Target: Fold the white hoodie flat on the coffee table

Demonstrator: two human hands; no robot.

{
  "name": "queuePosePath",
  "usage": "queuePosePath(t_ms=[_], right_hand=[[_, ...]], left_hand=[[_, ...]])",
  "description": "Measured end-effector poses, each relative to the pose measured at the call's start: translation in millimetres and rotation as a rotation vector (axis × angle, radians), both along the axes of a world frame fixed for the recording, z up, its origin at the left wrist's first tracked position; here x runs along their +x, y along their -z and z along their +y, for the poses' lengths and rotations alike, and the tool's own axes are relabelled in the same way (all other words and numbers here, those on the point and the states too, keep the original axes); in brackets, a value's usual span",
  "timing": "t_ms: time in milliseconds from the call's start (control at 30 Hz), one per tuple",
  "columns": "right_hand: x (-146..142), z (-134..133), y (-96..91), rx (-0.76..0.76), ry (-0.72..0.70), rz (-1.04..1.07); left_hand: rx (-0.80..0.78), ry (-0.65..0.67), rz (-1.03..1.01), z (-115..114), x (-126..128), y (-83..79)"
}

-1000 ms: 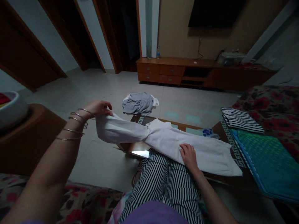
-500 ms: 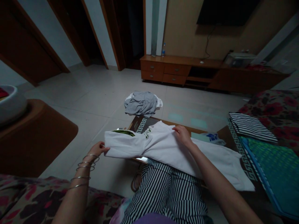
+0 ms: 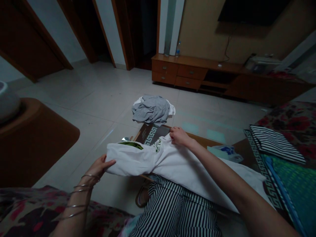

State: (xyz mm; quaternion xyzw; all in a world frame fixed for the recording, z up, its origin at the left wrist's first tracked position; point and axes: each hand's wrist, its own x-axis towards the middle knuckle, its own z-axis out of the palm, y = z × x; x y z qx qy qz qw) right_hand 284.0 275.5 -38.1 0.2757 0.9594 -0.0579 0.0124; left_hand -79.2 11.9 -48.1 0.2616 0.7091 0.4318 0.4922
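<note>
A long white garment (image 3: 182, 164) lies stretched across the low table (image 3: 195, 136), its left end sticking out past the table's edge. Its exact kind is unclear. My left hand (image 3: 100, 166) grips that left end, thumb on top and fingers partly hidden underneath. At the far edge, near the middle, my right hand (image 3: 179, 136) has its fingers closed on the white cloth. Between the hands, a green-and-white patterned patch (image 3: 157, 144) shows on the garment, and a green thing (image 3: 132, 144) peeks out behind its left part.
Beyond the table is a heap of grey and white clothes (image 3: 151, 110). Folded striped cloth (image 3: 276, 143) and green-blue cloth (image 3: 293, 181) lie at the right. A plastic bag (image 3: 229, 153) rests on the table. A brown stand (image 3: 49, 131) with a white basin (image 3: 7, 102) is at left.
My right hand has moved left along the garment's far edge. My left hand has shifted slightly left and down with its end. The view has tilted a little.
</note>
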Motion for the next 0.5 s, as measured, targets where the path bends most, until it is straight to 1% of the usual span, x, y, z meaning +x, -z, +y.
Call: queuePosePath(t_ms=[67,167,233,300,367,433,500], right_hand=[[11,2,-3.7,0.004,-0.008,0.056],[22,10,-4.1,-0.063,-0.009,0.136],[23,16,-0.7,-0.127,0.046,0.166],[19,21,4.6,-0.185,0.144,0.193],[12,25,10.9,-0.254,0.215,0.232],[5,28,17.9,-0.322,0.247,0.263],[0,31,25.7,-0.356,0.283,0.266]], left_hand=[[-0.018,-0.001,-0.054,-3,-2,-7.0],[-0.009,-0.077,-0.035,-4,-5,-21.1],[0.022,-0.141,-0.006,-3,-7,-29.9],[0.038,-0.204,0.033,-2,-11,-33.8],[0.019,-0.256,0.120,-1,-18,-30.5],[-0.046,-0.317,0.281,-3,-27,-21.0],[-0.096,-0.306,0.454,-6,-36,-10.4]])
